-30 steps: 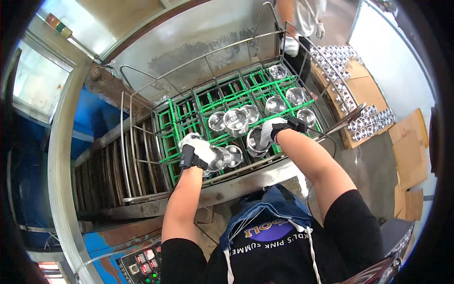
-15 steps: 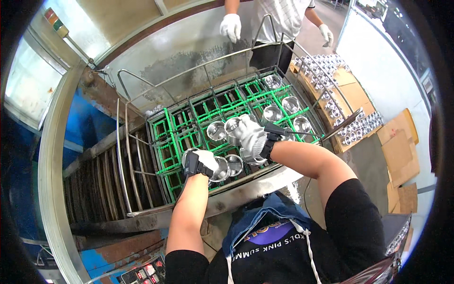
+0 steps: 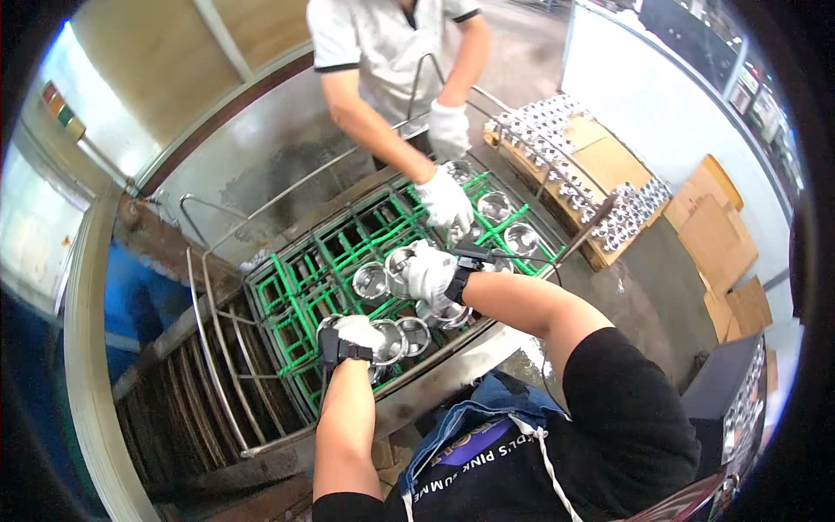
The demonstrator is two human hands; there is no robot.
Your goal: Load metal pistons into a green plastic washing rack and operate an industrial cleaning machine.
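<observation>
Both my hands wear white gloves with black straps at the wrists, over a rack with green-coated bars (image 3: 283,304) that holds several shiny round metal cups. My right hand (image 3: 428,271) curls over the rim of a metal cup (image 3: 398,261) near the rack's middle; its fingertips are partly hidden. At the near left, my left hand (image 3: 355,331) has bent fingers at the rim of another metal cup (image 3: 390,342). A further round rim (image 3: 328,323) shows beside that hand. Another person's gloved hand (image 3: 446,202) reaches down among the cups at the far side.
Bent metal rails (image 3: 202,296) rise around the rack. Dark rollers (image 3: 187,374) run along the left. A pallet (image 3: 600,148) with cardboard and many metal parts stands at the far right, beside loose cardboard sheets (image 3: 709,230). The other person leans over the far rail.
The other person has come closer, bent over the rack and put a gloved hand in. The rack has shifted down and left in view. My hands stay at the same cups.
</observation>
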